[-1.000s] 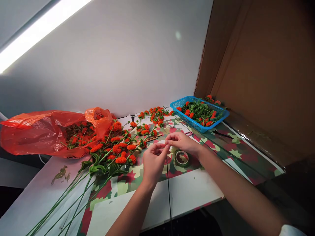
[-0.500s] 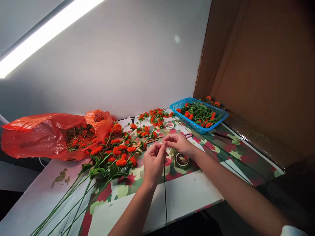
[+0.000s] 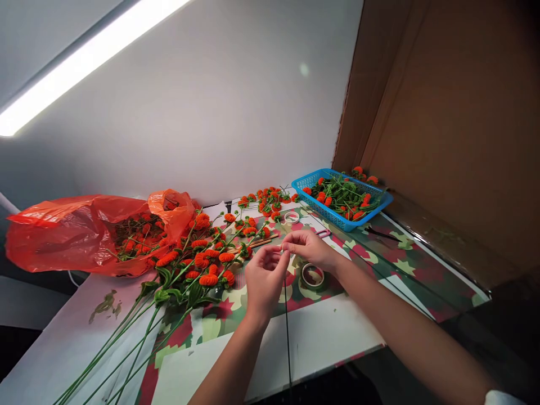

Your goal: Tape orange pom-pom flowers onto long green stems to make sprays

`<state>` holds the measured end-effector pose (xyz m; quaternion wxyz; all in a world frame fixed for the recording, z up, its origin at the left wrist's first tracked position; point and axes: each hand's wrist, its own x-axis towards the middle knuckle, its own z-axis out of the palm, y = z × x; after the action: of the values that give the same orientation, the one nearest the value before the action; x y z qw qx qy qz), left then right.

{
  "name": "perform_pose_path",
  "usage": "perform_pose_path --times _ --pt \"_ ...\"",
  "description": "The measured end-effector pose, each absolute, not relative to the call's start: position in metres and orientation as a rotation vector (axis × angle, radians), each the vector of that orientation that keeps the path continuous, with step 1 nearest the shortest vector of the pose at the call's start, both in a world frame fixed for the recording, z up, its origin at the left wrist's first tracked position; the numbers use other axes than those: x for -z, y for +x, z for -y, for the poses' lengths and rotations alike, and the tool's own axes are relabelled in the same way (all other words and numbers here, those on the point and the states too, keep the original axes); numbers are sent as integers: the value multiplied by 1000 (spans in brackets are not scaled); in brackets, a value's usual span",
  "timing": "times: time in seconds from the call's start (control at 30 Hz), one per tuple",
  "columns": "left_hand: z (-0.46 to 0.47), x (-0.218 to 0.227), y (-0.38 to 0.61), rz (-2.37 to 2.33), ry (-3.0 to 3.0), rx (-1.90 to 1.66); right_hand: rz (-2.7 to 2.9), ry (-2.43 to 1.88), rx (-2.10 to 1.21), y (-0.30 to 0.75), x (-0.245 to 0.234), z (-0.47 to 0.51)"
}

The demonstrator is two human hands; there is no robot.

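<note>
My left hand (image 3: 265, 284) is closed in a pinch on the top of a thin dark green stem (image 3: 287, 332), which hangs down past the table's front edge. At the same tip, my right hand (image 3: 311, 248) pinches with thumb and forefinger; a small pale bit shows between the fingertips, too small to name. The two hands nearly touch. Just below the right hand lies a roll of tape (image 3: 313, 286). To the left of my left hand rests a bunch of orange fuzzy flowers (image 3: 208, 279) with long green stems (image 3: 126, 337).
An orange plastic bag (image 3: 54, 230) with more flowers lies at the left. At the back right stands a blue basket (image 3: 346, 226) of flowers and greenery. A white ring-shaped roll (image 3: 292, 214), thin sticks (image 3: 261, 242) and dark scissors-like tool (image 3: 382, 234) lie about the camouflage-patterned mat (image 3: 223, 306).
The stem's lower part has swung slightly to the right. My left hand's fingers have shifted a little at the tip; my right hand has barely moved.
</note>
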<state>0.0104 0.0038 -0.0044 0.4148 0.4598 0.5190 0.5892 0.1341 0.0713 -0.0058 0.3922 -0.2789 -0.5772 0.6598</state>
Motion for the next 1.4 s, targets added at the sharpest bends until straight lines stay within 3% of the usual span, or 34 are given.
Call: perform_pose_path --times 0.4,0.97,1.4 --pt "2 9 12 -1494 1418 -1568 1570 -815 -1719 145 -6 -73" --pt "-5 6 14 -1012 449 -1484 1630 -784 -1685 146 -3 -72" --pt "0 9 20 -1203 759 -1559 1813 -878 -1382 141 -5 -65"
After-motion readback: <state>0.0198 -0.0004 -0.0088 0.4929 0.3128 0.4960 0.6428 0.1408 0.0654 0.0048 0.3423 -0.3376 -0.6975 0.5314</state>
